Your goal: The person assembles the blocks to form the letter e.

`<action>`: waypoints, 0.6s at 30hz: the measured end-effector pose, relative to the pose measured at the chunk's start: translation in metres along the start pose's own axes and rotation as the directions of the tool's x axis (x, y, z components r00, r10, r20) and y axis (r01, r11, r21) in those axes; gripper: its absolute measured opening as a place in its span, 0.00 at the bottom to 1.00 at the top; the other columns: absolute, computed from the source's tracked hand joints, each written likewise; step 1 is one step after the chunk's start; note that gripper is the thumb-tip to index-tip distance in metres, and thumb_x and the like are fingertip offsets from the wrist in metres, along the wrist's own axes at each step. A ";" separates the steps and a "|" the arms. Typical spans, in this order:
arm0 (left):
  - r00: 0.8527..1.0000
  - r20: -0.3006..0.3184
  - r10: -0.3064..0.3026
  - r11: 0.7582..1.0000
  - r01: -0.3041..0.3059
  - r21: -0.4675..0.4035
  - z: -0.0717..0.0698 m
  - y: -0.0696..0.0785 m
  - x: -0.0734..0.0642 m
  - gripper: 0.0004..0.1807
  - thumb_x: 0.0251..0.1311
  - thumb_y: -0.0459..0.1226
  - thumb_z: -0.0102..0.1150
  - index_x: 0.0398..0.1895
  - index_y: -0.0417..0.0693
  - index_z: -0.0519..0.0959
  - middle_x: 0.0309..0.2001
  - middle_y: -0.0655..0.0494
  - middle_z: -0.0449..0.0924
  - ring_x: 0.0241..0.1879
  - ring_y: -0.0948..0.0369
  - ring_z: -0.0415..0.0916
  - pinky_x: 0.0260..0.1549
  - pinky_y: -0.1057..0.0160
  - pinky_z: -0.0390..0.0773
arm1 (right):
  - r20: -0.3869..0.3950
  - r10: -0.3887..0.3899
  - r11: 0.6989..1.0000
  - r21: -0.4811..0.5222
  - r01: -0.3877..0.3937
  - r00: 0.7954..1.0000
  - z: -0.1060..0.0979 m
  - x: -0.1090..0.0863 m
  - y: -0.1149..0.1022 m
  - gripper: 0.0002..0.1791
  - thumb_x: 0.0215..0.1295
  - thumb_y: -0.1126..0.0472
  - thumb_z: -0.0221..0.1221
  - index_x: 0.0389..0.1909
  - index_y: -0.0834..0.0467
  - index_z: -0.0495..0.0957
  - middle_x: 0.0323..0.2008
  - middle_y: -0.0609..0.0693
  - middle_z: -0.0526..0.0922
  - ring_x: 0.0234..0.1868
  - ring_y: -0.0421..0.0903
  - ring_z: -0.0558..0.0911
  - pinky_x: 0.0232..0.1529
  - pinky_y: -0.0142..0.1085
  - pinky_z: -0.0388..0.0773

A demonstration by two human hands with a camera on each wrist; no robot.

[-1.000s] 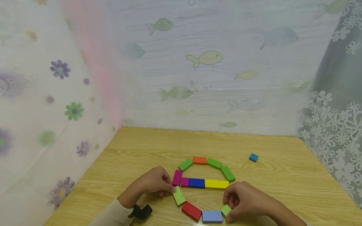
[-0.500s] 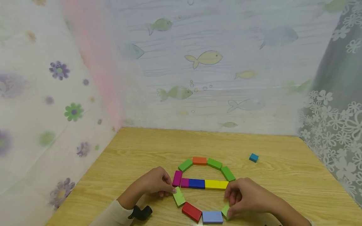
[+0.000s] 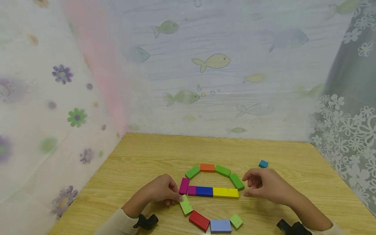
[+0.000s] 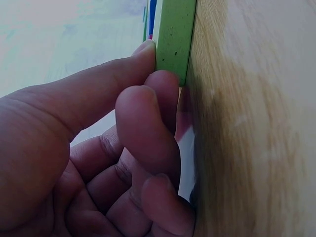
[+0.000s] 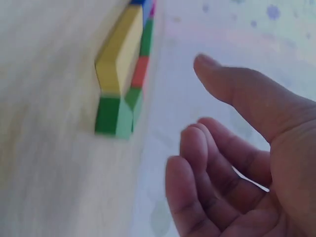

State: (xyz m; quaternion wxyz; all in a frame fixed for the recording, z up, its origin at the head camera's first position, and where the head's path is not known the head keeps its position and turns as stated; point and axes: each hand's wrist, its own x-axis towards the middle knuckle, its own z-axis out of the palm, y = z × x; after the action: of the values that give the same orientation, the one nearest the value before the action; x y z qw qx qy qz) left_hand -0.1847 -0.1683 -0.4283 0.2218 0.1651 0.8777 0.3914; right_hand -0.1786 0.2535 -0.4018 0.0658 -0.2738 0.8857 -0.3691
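My left hand (image 3: 163,189) pinches the upper end of a light green block (image 3: 185,205) between thumb and fingertip; the left wrist view shows the thumb on the block's face (image 4: 175,42). To the right, my right hand (image 3: 268,186) hangs beside a green block (image 3: 236,181), thumb and fingers apart with nothing between them. A ring of blocks lies on the table: magenta (image 3: 184,185), greens, orange (image 3: 207,168), red (image 3: 199,220), light blue (image 3: 220,226) and a small light green block (image 3: 236,221). Across it runs a row of purple, blue (image 3: 204,191) and yellow (image 3: 226,193) blocks.
A small blue block (image 3: 263,164) lies apart, just beyond my right hand. The wooden table (image 3: 152,150) meets a fish-patterned curtain (image 3: 217,107) at the back. A black wrist device (image 3: 147,222) sits at my left cuff, another (image 3: 290,227) at my right.
My right hand has let go of the small light green block and moved up and to the right. That block stays by the light blue one. My left hand has hardly moved.
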 end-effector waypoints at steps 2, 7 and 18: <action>1.000 0.000 0.000 1.000 0.000 -0.001 0.000 0.000 0.000 0.14 0.58 0.46 0.76 0.21 0.50 0.87 0.19 0.57 0.84 0.17 0.63 0.77 0.20 0.65 0.73 | -0.069 0.006 0.999 -0.042 -0.009 0.998 -0.007 0.002 0.004 0.22 0.60 0.48 0.74 0.50 0.55 0.82 0.34 0.44 0.81 0.31 0.36 0.80 0.32 0.32 0.80; 1.000 -0.001 0.000 1.000 0.000 -0.007 0.001 -0.001 0.001 0.13 0.58 0.45 0.76 0.21 0.50 0.87 0.19 0.57 0.84 0.17 0.63 0.77 0.20 0.65 0.73 | -0.237 0.041 0.992 -0.106 -0.068 0.971 -0.020 0.006 0.019 0.24 0.61 0.47 0.74 0.54 0.53 0.83 0.37 0.47 0.83 0.34 0.36 0.82 0.34 0.33 0.81; 1.000 -0.002 -0.012 1.000 0.012 -0.025 0.001 -0.002 0.001 0.12 0.57 0.45 0.77 0.22 0.50 0.87 0.20 0.56 0.84 0.17 0.63 0.78 0.20 0.64 0.77 | -0.386 0.124 0.975 -0.122 -0.184 0.914 -0.030 0.003 0.060 0.25 0.69 0.48 0.68 0.62 0.55 0.81 0.59 0.57 0.82 0.54 0.58 0.82 0.47 0.39 0.80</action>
State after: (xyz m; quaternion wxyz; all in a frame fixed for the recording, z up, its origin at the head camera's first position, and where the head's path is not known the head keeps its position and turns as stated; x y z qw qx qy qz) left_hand -0.1857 -0.1689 -0.4306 0.2255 0.1566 0.8739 0.4012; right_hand -0.2172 0.3048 -0.4215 -0.0975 -0.1316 0.9267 -0.3382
